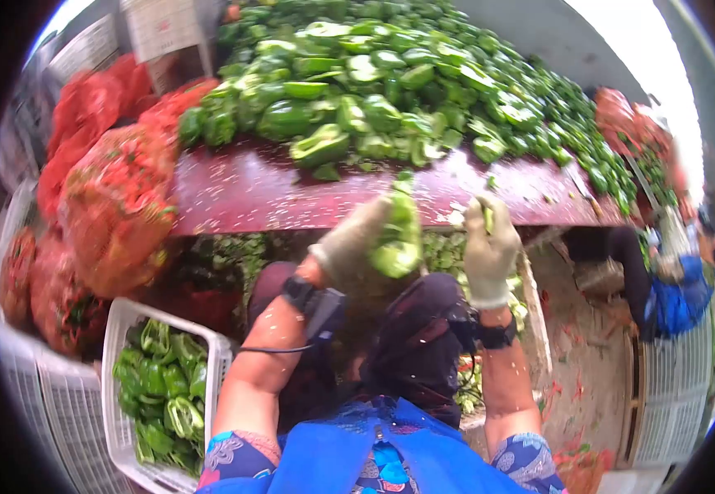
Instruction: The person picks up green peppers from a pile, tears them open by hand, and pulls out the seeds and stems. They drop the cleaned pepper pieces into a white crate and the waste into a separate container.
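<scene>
My left hand [356,239], in a pale work glove, is closed around a green pepper [399,239] above my knees, just in front of the table edge. To its right, my gloved right hand [492,251] is curled shut, apart from the pepper. A small greenish piece shows at its fingers, too blurred to name. Beyond both hands, a large heap of green peppers [374,107], many of them cut open, lies on the dark red table [292,193]. Pale seeds are scattered over the tabletop.
A white crate [116,412] of cut peppers stands at my lower left. Red mesh sacks [119,206] crowd the left side. A knife [584,185] lies near the table's right end. Another person in blue [679,300] sits at far right.
</scene>
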`<state>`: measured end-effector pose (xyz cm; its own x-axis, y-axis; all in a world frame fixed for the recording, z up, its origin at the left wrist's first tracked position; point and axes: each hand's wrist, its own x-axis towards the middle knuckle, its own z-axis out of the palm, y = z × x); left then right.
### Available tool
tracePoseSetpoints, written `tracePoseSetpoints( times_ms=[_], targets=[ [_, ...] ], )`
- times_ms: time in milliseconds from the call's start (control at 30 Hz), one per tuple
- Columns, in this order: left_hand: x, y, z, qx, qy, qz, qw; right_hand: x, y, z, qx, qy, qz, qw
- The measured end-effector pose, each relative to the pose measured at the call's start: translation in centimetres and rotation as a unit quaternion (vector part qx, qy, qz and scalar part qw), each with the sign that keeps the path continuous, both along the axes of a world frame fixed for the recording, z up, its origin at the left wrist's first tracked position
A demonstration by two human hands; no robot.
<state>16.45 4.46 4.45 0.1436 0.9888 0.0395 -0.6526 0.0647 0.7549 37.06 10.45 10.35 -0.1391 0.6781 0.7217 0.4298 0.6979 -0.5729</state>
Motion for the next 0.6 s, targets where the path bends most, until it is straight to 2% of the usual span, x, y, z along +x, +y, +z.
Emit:
tracePoseSetpoints(
  times_ms=[67,100,133,167,200,233,267,300,333,400,500,600],
  targets=[
    [2.3,-1.6,3.8,0.015,0.002,-0.041,0.999,-0.7,-1.4,0.7,0.062,-0.054,0.058,0.995],
    [3.4,-2.8,5.2,0.053,-0.021,-0.032,0.998,-1.7,-1.8,0.8,0.038,-0.063,0.118,0.990],
    [3.9,-3.9,5.7,0.089,-0.044,-0.018,0.995,-1.8,-1.4,-0.3,-0.121,0.016,0.228,0.966],
    [3.5,-4.7,5.2,0.069,-0.078,-0.012,0.994,-2.8,-3.2,1.7,-0.227,0.039,0.270,0.935],
    [2.9,-5.9,4.2,0.048,-0.114,-0.011,0.992,-2.7,-2.7,1.9,-0.182,-0.105,0.264,0.941],
    [2.3,-7.1,3.2,0.069,-0.173,-0.019,0.982,-3.7,-3.3,2.1,-0.136,-0.167,0.281,0.935],
    [1.8,-8.5,2.2,0.097,-0.227,-0.034,0.968,-4.7,-4.1,2.2,-0.080,-0.221,0.291,0.927],
    [1.3,-10.2,0.9,0.096,-0.247,-0.012,0.964,-5.8,-4.7,1.7,-0.087,-0.251,0.331,0.905],
    [1.0,-12.4,1.0,0.060,-0.274,0.016,0.960,-6.7,-5.5,1.6,-0.092,-0.279,0.365,0.883],
    [0.3,-15.2,-2.0,0.012,-0.282,0.069,0.957,-9.2,-7.4,1.0,-0.036,-0.353,0.396,0.847],
    [-3.2,-23.0,-1.9,-0.077,-0.200,0.186,0.959,-12.8,-11.6,0.4,-0.041,-0.368,0.497,0.785],
    [-6.7,-31.7,0.8,-0.107,-0.045,0.359,0.926,-14.4,-12.7,0.6,-0.016,-0.336,0.545,0.768]
  ],
)
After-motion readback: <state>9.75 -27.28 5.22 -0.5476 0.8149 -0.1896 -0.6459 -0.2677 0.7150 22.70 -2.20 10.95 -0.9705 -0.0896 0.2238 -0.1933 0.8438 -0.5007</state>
